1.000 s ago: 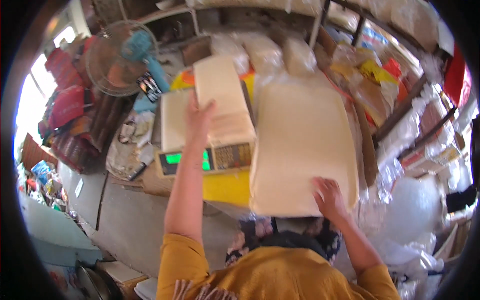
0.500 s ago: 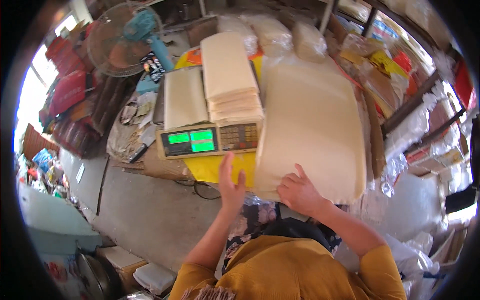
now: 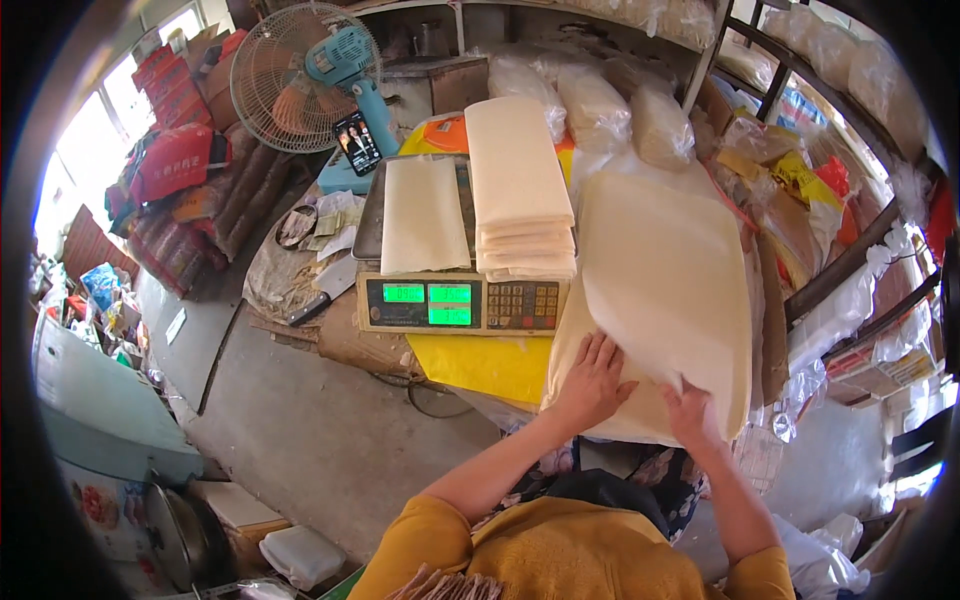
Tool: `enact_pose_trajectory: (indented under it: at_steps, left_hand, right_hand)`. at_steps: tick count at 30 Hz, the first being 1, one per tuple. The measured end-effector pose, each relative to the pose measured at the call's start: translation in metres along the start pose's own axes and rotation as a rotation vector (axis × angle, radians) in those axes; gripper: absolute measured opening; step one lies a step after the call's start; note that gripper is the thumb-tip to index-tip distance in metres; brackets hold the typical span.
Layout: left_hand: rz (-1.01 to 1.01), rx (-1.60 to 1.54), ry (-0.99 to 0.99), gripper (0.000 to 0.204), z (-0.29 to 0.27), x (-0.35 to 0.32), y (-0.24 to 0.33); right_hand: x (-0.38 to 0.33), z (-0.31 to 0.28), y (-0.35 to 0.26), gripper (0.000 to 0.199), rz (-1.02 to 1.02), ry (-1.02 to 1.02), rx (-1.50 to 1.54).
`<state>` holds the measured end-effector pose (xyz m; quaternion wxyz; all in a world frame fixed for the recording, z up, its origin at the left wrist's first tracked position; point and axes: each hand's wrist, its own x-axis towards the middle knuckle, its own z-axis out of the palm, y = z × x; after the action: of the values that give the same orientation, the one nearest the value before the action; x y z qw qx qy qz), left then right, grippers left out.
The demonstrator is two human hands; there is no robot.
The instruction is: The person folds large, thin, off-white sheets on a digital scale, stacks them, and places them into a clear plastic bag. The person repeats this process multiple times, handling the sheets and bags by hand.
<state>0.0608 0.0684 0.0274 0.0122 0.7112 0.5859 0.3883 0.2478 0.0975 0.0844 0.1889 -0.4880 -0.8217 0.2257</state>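
Both hands are on the big stack of cream sheets (image 3: 665, 290) at the near right of the surface (image 3: 480, 365). Left hand (image 3: 592, 378) lies flat, fingers spread, pressing the near left edge of the stack, so no real grip there. Right hand (image 3: 692, 415) has its fingers tucked under the top sheet's near edge, lifting it a bit. Just left of the stack sits a digital scale (image 3: 462, 302) with green displays, carrying a folded pile of sheets (image 3: 518, 190) and a thinner folded sheet (image 3: 424, 215). A fan (image 3: 300, 75) stands far left.
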Motion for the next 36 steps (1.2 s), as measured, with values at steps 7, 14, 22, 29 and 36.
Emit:
enact_pose_trajectory:
  at_steps: [7, 14, 22, 29, 36]
  left_hand:
    - [-0.007, 0.107, -0.102, 0.063, 0.007, -0.003, 0.001]
    - [-0.037, 0.109, -0.150, 0.063, 0.004, -0.004, 0.000]
    - [-0.069, -0.362, 0.107, 0.076, 0.002, 0.002, 0.002]
    - [0.215, -0.125, 0.218, 0.063, -0.009, 0.005, 0.025]
    - [0.107, -0.556, -0.146, 0.027, -0.010, -0.018, -0.017]
  right_hand:
    - [0.071, -0.149, 0.045, 0.039, 0.144, 0.329, -0.233]
    - [0.023, -0.257, 0.010, 0.047, 0.031, 0.824, 0.704]
    - [-0.028, -0.141, 0.131, 0.048, 0.201, 0.703, 1.298]
    - [-0.079, -0.043, 0.094, 0.047, 0.484, 0.651, 1.410]
    - [-0.113, -0.087, 0.046, 0.060, 0.026, 0.166, 1.354]
